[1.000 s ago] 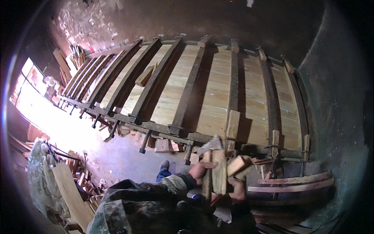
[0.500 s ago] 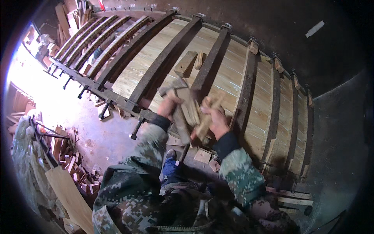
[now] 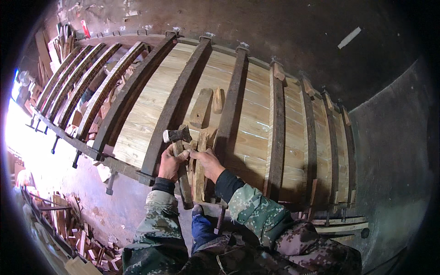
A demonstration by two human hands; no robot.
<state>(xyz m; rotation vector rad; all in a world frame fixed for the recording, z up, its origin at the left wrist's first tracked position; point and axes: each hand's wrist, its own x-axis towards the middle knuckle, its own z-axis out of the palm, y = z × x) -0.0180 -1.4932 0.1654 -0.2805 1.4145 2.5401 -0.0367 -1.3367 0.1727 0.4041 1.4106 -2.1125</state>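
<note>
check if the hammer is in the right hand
No, the left hand grips the hammer by its handle, while the right hand holds wooden wedges.

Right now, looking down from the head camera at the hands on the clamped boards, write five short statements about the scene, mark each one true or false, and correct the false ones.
1. The left hand grips a hammer by its handle. True.
2. The right hand is resting on the floor. False: it holds wooden wedges against the glued plank panel.
3. Dark clamp bars run across the panel. True.
4. The panel carries nothing loose. False: two small wooden blocks lie on it above the hands.
5. Wood offcuts lie scattered on the ground at the lower left. True.
</note>
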